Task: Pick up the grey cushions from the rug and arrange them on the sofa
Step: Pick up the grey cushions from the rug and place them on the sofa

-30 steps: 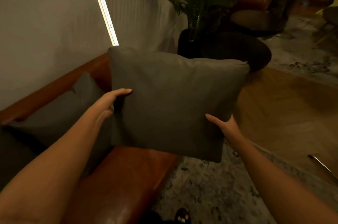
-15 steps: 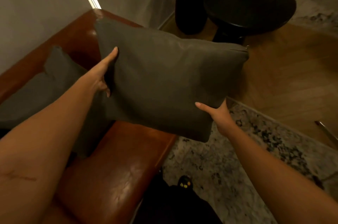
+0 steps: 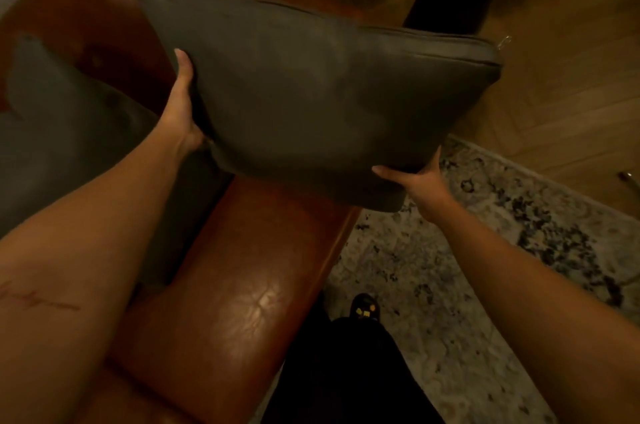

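Brown leather sofa (image 3: 242, 285) lies beneath the left hand (image 3: 181, 105), patterned rug (image 3: 485, 268) beneath the right hand (image 3: 420, 179). Between them a grey cushion (image 3: 329, 101) hangs over the seat, the left hand gripping its edge and the right hand pinching its lower corner. A second grey cushion (image 3: 69, 119) rests on the sofa, left of the left hand.

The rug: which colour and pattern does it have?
The rug is pale cream-grey with a dark, irregular speckled pattern; it shows in the head view, the only one.
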The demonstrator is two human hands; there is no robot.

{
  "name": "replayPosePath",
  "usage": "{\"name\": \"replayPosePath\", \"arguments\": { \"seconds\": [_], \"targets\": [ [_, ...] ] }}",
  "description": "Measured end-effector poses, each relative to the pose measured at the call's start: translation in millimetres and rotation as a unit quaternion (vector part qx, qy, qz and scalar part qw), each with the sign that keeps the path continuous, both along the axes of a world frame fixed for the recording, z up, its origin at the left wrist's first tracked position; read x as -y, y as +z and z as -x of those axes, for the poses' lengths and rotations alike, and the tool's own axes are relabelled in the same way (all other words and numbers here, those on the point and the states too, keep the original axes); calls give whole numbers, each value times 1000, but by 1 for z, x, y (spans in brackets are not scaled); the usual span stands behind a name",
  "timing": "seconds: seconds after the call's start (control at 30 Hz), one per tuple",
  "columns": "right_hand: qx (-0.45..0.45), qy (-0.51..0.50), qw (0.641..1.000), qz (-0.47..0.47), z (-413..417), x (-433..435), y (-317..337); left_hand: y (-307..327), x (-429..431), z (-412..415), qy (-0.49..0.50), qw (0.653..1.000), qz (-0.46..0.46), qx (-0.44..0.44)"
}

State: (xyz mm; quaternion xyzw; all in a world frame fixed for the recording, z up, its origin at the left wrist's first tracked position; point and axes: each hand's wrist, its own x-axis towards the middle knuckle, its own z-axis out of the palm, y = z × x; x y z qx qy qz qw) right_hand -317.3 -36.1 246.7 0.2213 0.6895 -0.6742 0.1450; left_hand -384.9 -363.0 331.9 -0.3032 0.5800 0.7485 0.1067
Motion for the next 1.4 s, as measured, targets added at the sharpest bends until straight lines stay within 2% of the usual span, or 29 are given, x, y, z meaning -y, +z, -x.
{"name": "replayPosePath", "arguments": {
  "seconds": [0.2,0.3,0.4,0.5,0.8,1.0,1.3,1.4],
  "targets": [
    [21,-20,998,-54,-6,29,-24,-27,21,26,-8,999,32,-18],
    [57,18,996,-67,-14,52,-45,-47,37,33,-21,998,57,-16],
    [104,73,990,-56,-12,74,-62,-74,62,34,-34,996,73,24],
    [114,71,989,-67,-1,81,-64,-90,75,39,-50,996,66,16],
    [54,23,994,-89,-6,97,-55,-82,77,35,29,998,55,-22],
    [104,55,989,-94,6,107,-64,-92,80,41,-8,991,131,36],
    [121,65,987,-86,-6,110,-47,-73,81,22,-30,986,149,62],
    [200,79,976,-40,-17,115,-41,-61,84,1,-62,983,153,83]
  ]
}}
